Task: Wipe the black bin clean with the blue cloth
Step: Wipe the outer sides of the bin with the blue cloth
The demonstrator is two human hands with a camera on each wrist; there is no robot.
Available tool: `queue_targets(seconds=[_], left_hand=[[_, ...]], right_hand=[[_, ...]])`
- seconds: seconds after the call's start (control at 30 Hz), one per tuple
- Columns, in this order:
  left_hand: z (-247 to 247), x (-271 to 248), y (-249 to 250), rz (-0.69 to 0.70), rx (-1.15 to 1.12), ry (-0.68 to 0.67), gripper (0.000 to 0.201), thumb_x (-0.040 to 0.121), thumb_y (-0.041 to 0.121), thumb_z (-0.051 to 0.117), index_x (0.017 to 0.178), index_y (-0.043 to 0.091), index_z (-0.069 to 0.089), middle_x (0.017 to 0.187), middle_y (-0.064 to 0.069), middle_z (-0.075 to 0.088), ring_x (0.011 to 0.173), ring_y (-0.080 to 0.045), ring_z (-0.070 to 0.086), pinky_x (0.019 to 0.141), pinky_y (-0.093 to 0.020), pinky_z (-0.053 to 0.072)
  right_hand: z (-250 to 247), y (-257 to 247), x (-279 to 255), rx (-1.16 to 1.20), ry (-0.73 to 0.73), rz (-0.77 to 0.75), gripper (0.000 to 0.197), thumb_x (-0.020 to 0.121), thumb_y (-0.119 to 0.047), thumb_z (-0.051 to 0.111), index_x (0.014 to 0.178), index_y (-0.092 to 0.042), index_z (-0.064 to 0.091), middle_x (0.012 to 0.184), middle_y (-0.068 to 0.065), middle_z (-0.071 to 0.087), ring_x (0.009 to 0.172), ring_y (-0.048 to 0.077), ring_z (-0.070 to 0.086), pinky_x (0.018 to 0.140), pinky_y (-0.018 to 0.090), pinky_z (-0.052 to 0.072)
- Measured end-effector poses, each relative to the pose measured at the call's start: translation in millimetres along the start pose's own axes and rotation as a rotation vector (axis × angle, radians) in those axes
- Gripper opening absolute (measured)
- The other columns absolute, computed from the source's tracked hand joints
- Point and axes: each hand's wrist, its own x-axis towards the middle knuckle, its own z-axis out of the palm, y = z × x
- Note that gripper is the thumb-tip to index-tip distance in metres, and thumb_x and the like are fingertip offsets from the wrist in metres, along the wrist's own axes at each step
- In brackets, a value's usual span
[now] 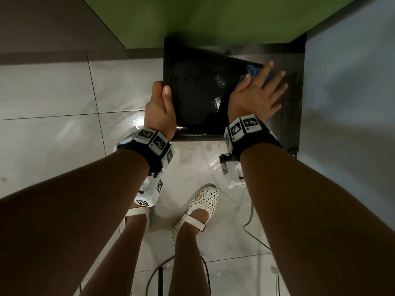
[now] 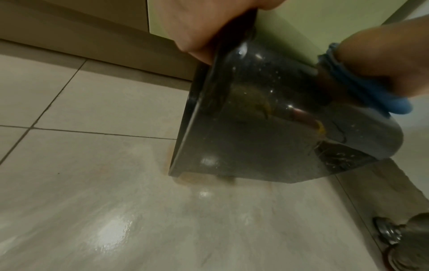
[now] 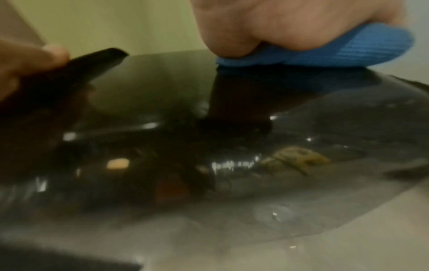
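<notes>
A glossy black bin [image 1: 192,95] lies tipped on its side on the tiled floor, rim to the left. My left hand [image 1: 160,105] grips the rim, thumb over the edge. My right hand [image 1: 259,90] lies flat with spread fingers on the blue cloth [image 1: 253,71], pressing it onto the bin's upper right side. In the left wrist view the bin [image 2: 278,119] rests on its rim edge, wet and speckled, with the cloth [image 2: 362,86] folded under the right hand. The right wrist view shows the cloth [image 3: 336,53] on the bin [image 3: 209,146], which bears a yellowish smear.
A green wall panel [image 1: 192,18] stands right behind the bin and a grey wall [image 1: 350,103] closes the right side. The pale tiles [image 1: 53,92] are wet and shiny. My feet in white shoes [image 1: 203,201] stand just below, with cables [image 1: 252,223] on the floor.
</notes>
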Motion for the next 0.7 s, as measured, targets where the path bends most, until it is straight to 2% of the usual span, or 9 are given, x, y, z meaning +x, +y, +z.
queue_targets(seconds=[0.1, 0.17, 0.27, 0.3, 0.37, 0.43, 0.5, 0.6, 0.7], left_hand=[[0, -1, -3, -0.018, 0.018, 0.005, 0.033, 0.100, 0.029, 0.022, 0.106, 0.004, 0.043, 0.066, 0.007, 0.045, 0.059, -0.002, 0.044, 0.046, -0.005, 0.033], [-5, -5, -5, -0.011, 0.026, -0.005, 0.033, 0.100, 0.029, 0.021, 0.105, 0.005, 0.043, 0.066, 0.010, 0.043, 0.059, -0.003, 0.044, 0.047, -0.006, 0.033], [-14, -7, -11, -0.011, -0.032, -0.090, 0.028, 0.099, 0.032, 0.022, 0.094, 0.013, 0.043, 0.067, 0.008, 0.043, 0.061, -0.014, 0.047, 0.056, -0.028, 0.040], [-18, -6, -10, -0.058, -0.072, -0.143, 0.029, 0.099, 0.035, 0.023, 0.091, 0.015, 0.044, 0.070, 0.007, 0.046, 0.066, -0.019, 0.050, 0.057, -0.033, 0.041], [-26, 4, -1, -0.258, -0.223, -0.248, 0.038, 0.096, 0.044, 0.027, 0.092, 0.017, 0.054, 0.082, 0.003, 0.058, 0.082, -0.024, 0.058, 0.072, -0.039, 0.047], [-35, 23, 16, -0.509, -0.423, -0.335, 0.051, 0.091, 0.057, 0.028, 0.091, 0.017, 0.059, 0.093, -0.005, 0.064, 0.091, -0.025, 0.063, 0.082, -0.038, 0.051], [-41, 49, 30, -0.663, -0.530, -0.336, 0.055, 0.086, 0.065, 0.034, 0.093, 0.014, 0.056, 0.097, -0.006, 0.065, 0.091, -0.024, 0.065, 0.071, -0.036, 0.055], [-46, 80, 40, -0.796, -0.535, -0.303, 0.067, 0.082, 0.058, 0.051, 0.123, 0.005, 0.047, 0.107, -0.005, 0.061, 0.088, -0.018, 0.065, 0.060, -0.029, 0.056], [-40, 90, 35, -0.813, -0.484, -0.314, 0.027, 0.090, 0.036, 0.052, 0.098, 0.011, 0.057, 0.106, 0.001, 0.060, 0.082, -0.011, 0.062, 0.056, -0.017, 0.052]], right_hand=[[3, -10, -8, 0.060, -0.007, 0.289, 0.058, 0.099, -0.044, 0.020, 0.150, -0.024, 0.003, 0.157, 0.014, 0.001, 0.144, 0.036, 0.004, 0.112, 0.057, 0.015], [10, -7, -19, 0.062, 0.025, 0.267, 0.058, 0.099, -0.044, 0.021, 0.150, -0.022, 0.006, 0.157, 0.015, 0.007, 0.143, 0.035, 0.010, 0.112, 0.053, 0.018], [22, 9, -37, 0.057, 0.108, 0.168, 0.058, 0.096, -0.045, 0.017, 0.150, -0.021, 0.014, 0.155, 0.013, 0.020, 0.140, 0.033, 0.022, 0.109, 0.048, 0.024], [24, 14, -42, 0.063, 0.141, 0.166, 0.061, 0.094, -0.046, 0.013, 0.149, -0.020, 0.018, 0.153, 0.013, 0.025, 0.138, 0.033, 0.027, 0.108, 0.047, 0.027], [29, 21, -51, 0.089, 0.208, 0.178, 0.065, 0.090, -0.046, 0.011, 0.147, -0.018, 0.026, 0.148, 0.014, 0.034, 0.134, 0.034, 0.035, 0.105, 0.047, 0.033], [32, 26, -57, 0.108, 0.240, 0.158, 0.063, 0.091, -0.044, 0.015, 0.145, -0.016, 0.031, 0.145, 0.015, 0.039, 0.131, 0.035, 0.039, 0.103, 0.048, 0.036], [34, 32, -62, 0.099, 0.230, 0.106, 0.060, 0.093, -0.043, 0.019, 0.145, -0.016, 0.031, 0.145, 0.015, 0.040, 0.130, 0.035, 0.040, 0.103, 0.047, 0.037], [37, 37, -68, 0.088, 0.238, 0.062, 0.056, 0.094, -0.042, 0.026, 0.143, -0.015, 0.036, 0.141, 0.016, 0.045, 0.127, 0.036, 0.044, 0.100, 0.047, 0.040], [36, 36, -70, 0.101, 0.275, 0.050, 0.055, 0.095, -0.042, 0.026, 0.141, -0.014, 0.040, 0.138, 0.016, 0.048, 0.125, 0.036, 0.047, 0.098, 0.047, 0.042]])
